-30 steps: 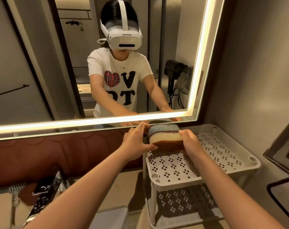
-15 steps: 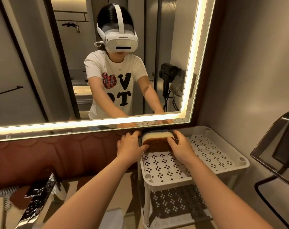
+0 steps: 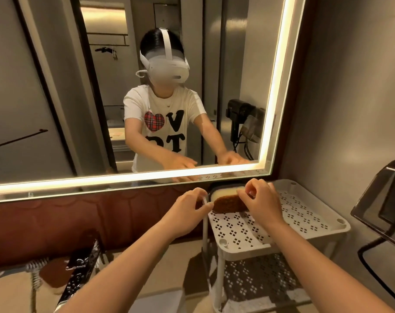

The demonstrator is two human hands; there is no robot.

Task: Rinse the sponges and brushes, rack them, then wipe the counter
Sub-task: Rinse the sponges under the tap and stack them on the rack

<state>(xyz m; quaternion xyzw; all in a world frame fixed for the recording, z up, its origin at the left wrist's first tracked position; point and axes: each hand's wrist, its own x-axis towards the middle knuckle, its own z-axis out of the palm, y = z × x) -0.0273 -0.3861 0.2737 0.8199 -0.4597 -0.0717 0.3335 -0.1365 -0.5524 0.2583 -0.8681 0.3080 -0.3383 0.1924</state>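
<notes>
Racking looks well under way: the sponges [image 3: 225, 198] sit stacked in the far left corner of the rack's top tray [image 3: 305, 213], tight under the mirror [image 3: 56, 86], and that stack is all I can see in the tray. Your left hand [image 3: 188, 210] curls at the tray's left rim and your right hand [image 3: 261, 201] at the stack's right end (whether either pinches anything, I cannot tell). No brushes show; I judge they remain, and the worktop [image 3: 187, 263] still needs wiping.
</notes>
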